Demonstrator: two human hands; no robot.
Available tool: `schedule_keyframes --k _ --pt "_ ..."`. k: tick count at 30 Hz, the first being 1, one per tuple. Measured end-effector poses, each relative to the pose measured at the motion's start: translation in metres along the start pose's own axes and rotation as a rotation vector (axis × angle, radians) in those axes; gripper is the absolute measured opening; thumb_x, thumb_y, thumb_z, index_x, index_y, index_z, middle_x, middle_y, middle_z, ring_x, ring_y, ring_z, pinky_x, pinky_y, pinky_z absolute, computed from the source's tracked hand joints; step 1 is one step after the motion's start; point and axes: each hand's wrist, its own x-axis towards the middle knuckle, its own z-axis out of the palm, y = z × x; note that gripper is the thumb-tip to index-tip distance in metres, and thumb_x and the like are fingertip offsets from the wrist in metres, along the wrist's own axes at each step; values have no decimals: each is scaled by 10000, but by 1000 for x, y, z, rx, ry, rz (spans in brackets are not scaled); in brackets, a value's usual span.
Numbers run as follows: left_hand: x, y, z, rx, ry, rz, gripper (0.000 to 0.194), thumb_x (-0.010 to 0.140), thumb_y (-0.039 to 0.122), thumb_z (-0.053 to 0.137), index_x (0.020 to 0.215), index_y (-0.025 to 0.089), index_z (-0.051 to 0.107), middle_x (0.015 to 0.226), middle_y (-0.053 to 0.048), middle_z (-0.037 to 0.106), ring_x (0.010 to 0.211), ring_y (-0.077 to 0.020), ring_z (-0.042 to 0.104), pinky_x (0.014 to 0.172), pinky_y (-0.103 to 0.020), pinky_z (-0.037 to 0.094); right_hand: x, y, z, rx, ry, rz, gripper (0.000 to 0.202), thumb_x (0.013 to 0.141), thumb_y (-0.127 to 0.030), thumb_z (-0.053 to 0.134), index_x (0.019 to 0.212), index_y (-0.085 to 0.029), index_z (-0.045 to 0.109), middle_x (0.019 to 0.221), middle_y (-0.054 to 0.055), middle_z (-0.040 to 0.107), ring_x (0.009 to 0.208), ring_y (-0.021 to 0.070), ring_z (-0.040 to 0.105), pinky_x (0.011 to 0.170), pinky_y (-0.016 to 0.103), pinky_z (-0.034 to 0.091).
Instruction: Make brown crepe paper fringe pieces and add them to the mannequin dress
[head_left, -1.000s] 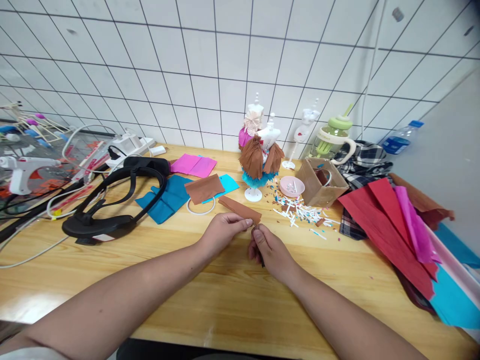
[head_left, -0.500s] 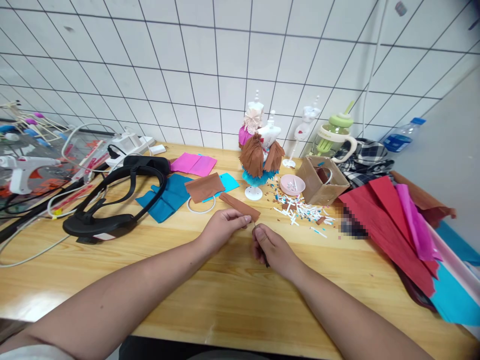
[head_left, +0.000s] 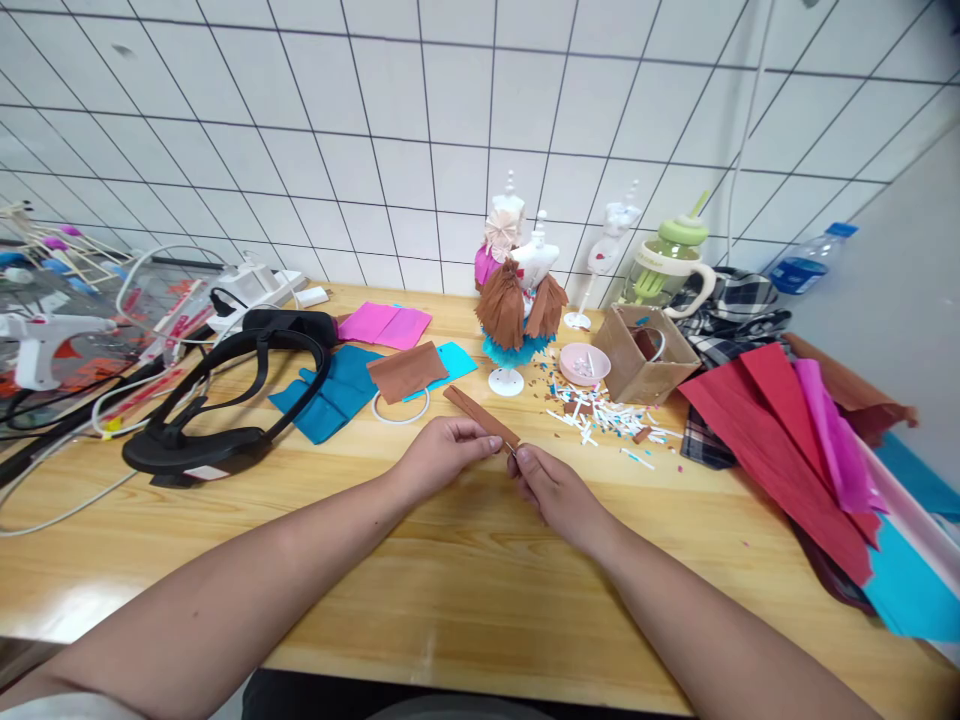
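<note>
My left hand (head_left: 450,450) pinches a folded strip of brown crepe paper (head_left: 474,410) between thumb and fingers. In my right hand (head_left: 556,492) is a pair of small scissors (head_left: 512,450); the fingers cover most of it, and only a bit of metal blade shows at the strip's near end. Beyond the hands stands a white mini dress form (head_left: 538,265) dressed in brown and blue crepe paper. Left of the strip lie a brown crepe paper piece (head_left: 406,372) and a white ring (head_left: 379,412).
Paper scraps (head_left: 592,415) surround a pink dish (head_left: 585,364) beside a cardboard box (head_left: 646,365). Red crepe paper (head_left: 772,460) lies at the right. A black headset (head_left: 202,455) and a white glue gun (head_left: 45,345) are at the left.
My right hand has moved slightly up, bringing the scissors against the brown strip's near end. The scissors' dark handle no longer shows below the hand. My left hand keeps its pinch.
</note>
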Motion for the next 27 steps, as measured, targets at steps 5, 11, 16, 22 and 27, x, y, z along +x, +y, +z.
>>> schedule_keyframes --k 5,11,16,22,27 --pt "0 0 -2 32 8 -26 279 682 395 747 831 159 750 866 -58 757 795 -219 671 748 -312 485 2 2 -3 -54 -8 -26 432 940 -567 283 780 -215 475 604 -42 406 570 121 394 520 230 307" --pt "-1 2 -3 59 -31 -33 308 693 407 738 875 158 756 920 -71 760 858 -249 684 782 -329 494 2 -1 -4 -69 -45 -10 406 942 -537 299 752 -213 455 596 -48 389 552 114 377 513 226 291" --pt "-1 1 -3 41 -56 -29 299 696 400 740 877 164 761 916 -65 762 848 -241 687 760 -315 497 2 -5 -7 -60 -64 37 388 933 -517 328 723 -211 439 573 -58 371 514 103 362 502 224 284" --pt "0 0 -5 25 -73 -39 284 685 389 748 865 169 760 904 -62 763 819 -233 688 761 -325 502 4 -5 -7 -47 -86 23 402 913 -542 361 692 -211 420 546 -64 356 496 98 339 495 227 270" --pt "1 1 -5 12 -82 -32 296 686 381 750 888 165 757 923 -66 759 827 -228 683 769 -320 497 3 -5 -10 -34 -94 27 404 900 -549 385 684 -209 417 554 -63 367 485 90 343 477 220 265"
